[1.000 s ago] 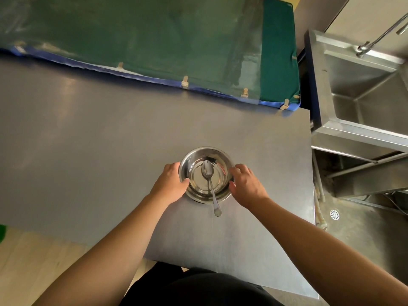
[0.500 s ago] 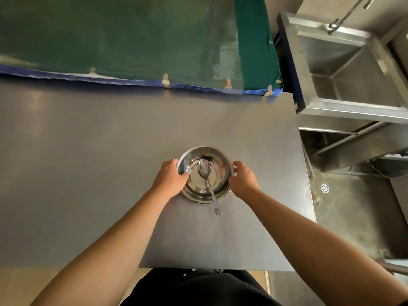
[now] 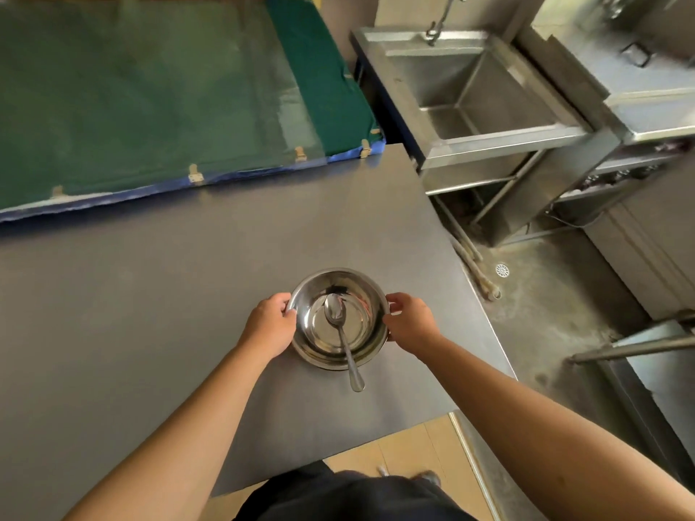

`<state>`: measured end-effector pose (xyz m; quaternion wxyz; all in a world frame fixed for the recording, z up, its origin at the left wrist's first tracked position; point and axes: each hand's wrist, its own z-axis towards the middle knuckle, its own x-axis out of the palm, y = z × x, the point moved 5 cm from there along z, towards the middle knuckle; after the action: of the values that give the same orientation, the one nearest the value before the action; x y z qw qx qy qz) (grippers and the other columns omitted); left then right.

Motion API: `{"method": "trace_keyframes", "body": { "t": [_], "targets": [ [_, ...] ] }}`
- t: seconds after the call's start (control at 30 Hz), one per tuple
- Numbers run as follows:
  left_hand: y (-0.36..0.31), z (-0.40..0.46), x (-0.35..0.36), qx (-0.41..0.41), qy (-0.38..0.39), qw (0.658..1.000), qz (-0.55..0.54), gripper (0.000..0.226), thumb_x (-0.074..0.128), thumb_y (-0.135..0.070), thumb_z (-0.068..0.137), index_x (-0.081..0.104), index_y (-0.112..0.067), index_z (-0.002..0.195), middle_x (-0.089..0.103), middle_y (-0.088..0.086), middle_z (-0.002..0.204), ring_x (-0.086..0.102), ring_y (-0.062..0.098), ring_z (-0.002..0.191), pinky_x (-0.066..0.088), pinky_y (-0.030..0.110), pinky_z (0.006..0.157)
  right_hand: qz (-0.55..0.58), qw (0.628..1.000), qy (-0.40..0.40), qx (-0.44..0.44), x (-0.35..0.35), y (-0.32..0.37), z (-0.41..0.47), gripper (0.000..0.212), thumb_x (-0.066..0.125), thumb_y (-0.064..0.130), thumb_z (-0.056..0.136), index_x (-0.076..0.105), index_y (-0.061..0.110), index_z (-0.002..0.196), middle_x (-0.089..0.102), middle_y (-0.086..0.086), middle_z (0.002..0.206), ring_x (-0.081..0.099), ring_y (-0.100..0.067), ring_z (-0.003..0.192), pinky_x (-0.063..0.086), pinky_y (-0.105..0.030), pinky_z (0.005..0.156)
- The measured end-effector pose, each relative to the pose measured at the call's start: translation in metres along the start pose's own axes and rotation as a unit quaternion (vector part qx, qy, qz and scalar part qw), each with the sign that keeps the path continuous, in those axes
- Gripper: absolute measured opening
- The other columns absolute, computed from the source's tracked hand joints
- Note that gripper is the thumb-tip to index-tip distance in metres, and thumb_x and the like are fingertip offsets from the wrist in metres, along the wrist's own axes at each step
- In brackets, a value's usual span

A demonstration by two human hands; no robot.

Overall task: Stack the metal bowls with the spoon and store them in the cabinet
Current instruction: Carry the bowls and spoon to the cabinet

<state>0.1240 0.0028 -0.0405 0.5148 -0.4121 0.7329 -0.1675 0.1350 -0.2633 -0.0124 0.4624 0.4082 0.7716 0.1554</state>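
A stack of shiny metal bowls (image 3: 361,295) is held a little above the grey steel table (image 3: 150,295). A metal spoon (image 3: 340,332) lies in the top bowl, bowl end inside, its handle sticking out over the near rim. My left hand (image 3: 271,325) grips the stack's left rim and my right hand (image 3: 408,325) grips its right rim. How many bowls are nested cannot be told.
A green mat (image 3: 150,95) with blue edging covers the table's far part. A steel sink (image 3: 485,95) with a tap stands to the right, and steel units (image 3: 647,107) beyond it. A floor drain (image 3: 502,270) sits in the wet floor right of the table edge.
Both hands have closed on the bowl rims and the stack looks raised off the table. The view has swung right, showing more of the sink and floor.
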Motion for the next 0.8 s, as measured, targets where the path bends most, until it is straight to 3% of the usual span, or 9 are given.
{"method": "trace_keyframes", "body": {
  "t": [0.07, 0.17, 0.3, 0.43, 0.57, 0.63, 0.73, 0.8],
  "targets": [
    [-0.019, -0.006, 0.008, 0.013, 0.008, 1.000, -0.002, 0.031, 0.053, -0.021, 0.098, 0.063, -0.020, 0.127, 0.062, -0.003, 0.110, 0.055, 0.017, 0.093, 0.041, 0.027, 0.079, 0.018, 1.000, -0.011, 0.005, -0.018, -0.011, -0.009, 0.038, 0.062, 0.009, 0.089, 0.065, 0.012, 0.126, 0.067, -0.003, 0.108, 0.075, -0.028, 0.077, 0.065, -0.044, 0.068],
    [-0.055, -0.021, 0.027, 0.041, 0.022, 0.999, -0.004, 0.030, 0.054, -0.020, 0.097, 0.065, -0.023, 0.125, 0.065, -0.001, 0.118, 0.063, 0.021, 0.094, 0.048, 0.030, 0.081, 0.049, 0.998, -0.032, 0.014, -0.055, -0.035, -0.026, 0.039, 0.062, 0.008, 0.089, 0.064, 0.010, 0.128, 0.068, -0.007, 0.113, 0.075, -0.027, 0.074, 0.065, -0.039, 0.067],
    [-0.102, -0.045, 0.058, 0.071, 0.038, 0.997, -0.009, 0.031, 0.058, -0.015, 0.094, 0.067, -0.024, 0.122, 0.067, -0.002, 0.116, 0.068, 0.025, 0.098, 0.058, 0.045, 0.088, 0.095, 0.994, -0.052, 0.018, -0.107, -0.072, -0.056, 0.038, 0.064, 0.007, 0.088, 0.065, 0.008, 0.126, 0.068, -0.008, 0.115, 0.075, -0.026, 0.073, 0.064, -0.041, 0.071],
    [-0.157, -0.079, 0.105, 0.107, 0.065, 0.992, -0.021, 0.028, 0.060, -0.013, 0.092, 0.069, -0.029, 0.113, 0.069, -0.003, 0.112, 0.070, 0.026, 0.095, 0.061, 0.047, 0.080, 0.152, 0.984, -0.094, 0.019, -0.167, -0.126, -0.096, 0.036, 0.061, 0.001, 0.088, 0.068, 0.005, 0.124, 0.073, -0.007, 0.105, 0.074, -0.023, 0.068, 0.061, -0.027, 0.057],
    [-0.207, -0.122, 0.159, 0.142, 0.096, 0.985, -0.021, 0.027, 0.062, -0.014, 0.090, 0.069, -0.034, 0.106, 0.069, -0.005, 0.108, 0.070, 0.024, 0.094, 0.063, 0.046, 0.075, 0.193, 0.972, -0.128, 0.026, -0.220, -0.187, -0.135, 0.036, 0.063, -0.002, 0.086, 0.069, 0.004, 0.122, 0.077, -0.009, 0.099, 0.077, -0.025, 0.074, 0.065, -0.040, 0.069],
    [-0.230, -0.145, 0.189, 0.162, 0.115, 0.980, -0.016, 0.026, 0.063, -0.015, 0.089, 0.069, -0.037, 0.102, 0.069, -0.007, 0.108, 0.070, 0.024, 0.094, 0.062, 0.047, 0.078, 0.210, 0.966, -0.149, 0.033, -0.244, -0.220, -0.155, 0.036, 0.065, -0.002, 0.085, 0.069, 0.005, 0.121, 0.077, -0.008, 0.099, 0.077, -0.025, 0.073, 0.065, -0.043, 0.069],
    [-0.273, -0.190, 0.250, 0.203, 0.159, 0.966, -0.002, 0.032, 0.063, -0.014, 0.088, 0.066, -0.047, 0.087, 0.069, -0.014, 0.101, 0.072, 0.022, 0.088, 0.064, 0.044, 0.071, 0.242, 0.948, -0.199, 0.056, -0.287, -0.286, -0.199, 0.037, 0.062, -0.007, 0.083, 0.071, 0.005, 0.116, 0.077, -0.007, 0.097, 0.077, -0.029, 0.073, 0.065, -0.046, 0.068],
    [-0.297, -0.217, 0.290, 0.219, 0.193, 0.956, 0.001, 0.031, 0.064, -0.012, 0.088, 0.071, -0.041, 0.096, 0.069, -0.013, 0.100, 0.072, 0.023, 0.089, 0.064, 0.045, 0.070, 0.256, 0.936, -0.233, 0.069, -0.311, -0.326, -0.229, 0.035, 0.063, -0.008, 0.082, 0.072, 0.005, 0.113, 0.078, -0.009, 0.095, 0.077, -0.031, 0.075, 0.065, -0.047, 0.068]
  ]
}}
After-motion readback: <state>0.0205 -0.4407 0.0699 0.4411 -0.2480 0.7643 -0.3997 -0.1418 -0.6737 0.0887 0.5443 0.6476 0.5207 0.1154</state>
